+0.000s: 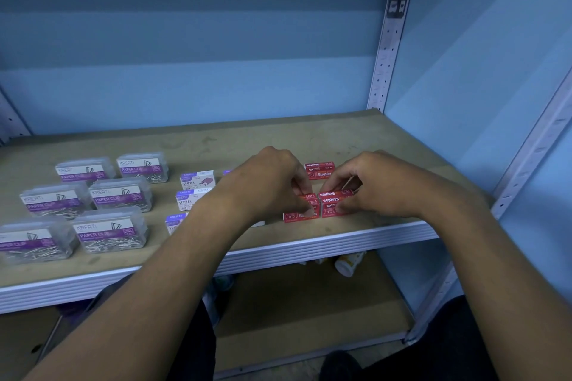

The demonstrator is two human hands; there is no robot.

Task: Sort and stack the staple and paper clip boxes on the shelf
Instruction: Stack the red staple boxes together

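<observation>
Red staple boxes sit in small stacks near the shelf's front right. My left hand (272, 182) pinches the left red stack (298, 216), thumb and fingers on its top box. My right hand (368, 182) grips the right red stack (332, 204) by its top box. One more red staple box (319, 170) lies just behind them. White and purple staple boxes (198, 180) stand in a column left of my left wrist, partly hidden by my forearm. Several clear paper clip boxes (120, 193) with purple labels lie in two columns on the left of the shelf (309, 139).
A metal upright (390, 40) rises at the shelf's back right corner, another post (532, 158) at the front right. The shelf's white front edge (309, 249) runs below my hands. On the lower shelf lies a small white bottle (348, 263).
</observation>
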